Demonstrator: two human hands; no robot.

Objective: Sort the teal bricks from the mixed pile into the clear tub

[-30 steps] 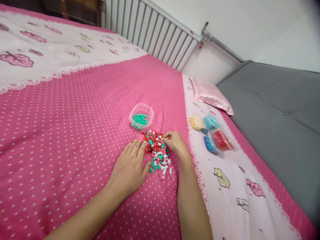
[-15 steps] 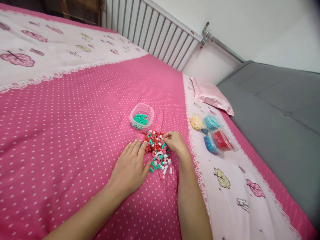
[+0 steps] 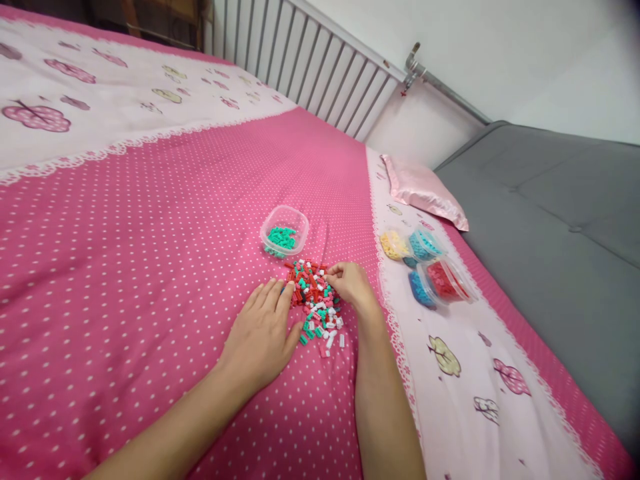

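Observation:
A loose pile of small red, green, white and pink plastic building bricks (image 3: pixel 316 295) lies on the dotted pink bedspread (image 3: pixel 190 253). My left hand (image 3: pixel 260 333) rests flat at the pile's left side, fingers stretched out, fingertips touching its edge. At the right side of the pile, my right hand (image 3: pixel 349 285) has thumb and fingertips pinched together among the bricks; whatever is between them is too small to make out. Just beyond the pile stands a clear plastic tub (image 3: pixel 298 223) without a lid, holding green bricks (image 3: pixel 281 238).
To the right sit several clear containers: one with yellow pieces (image 3: pixel 394 246), one light blue (image 3: pixel 424 245), one dark blue (image 3: pixel 421 289) and one red (image 3: pixel 445 280). A pink pillow (image 3: pixel 425 193) lies behind them, against a grey padded headboard (image 3: pixel 550 213). A white radiator (image 3: pixel 305 60) stands at the back.

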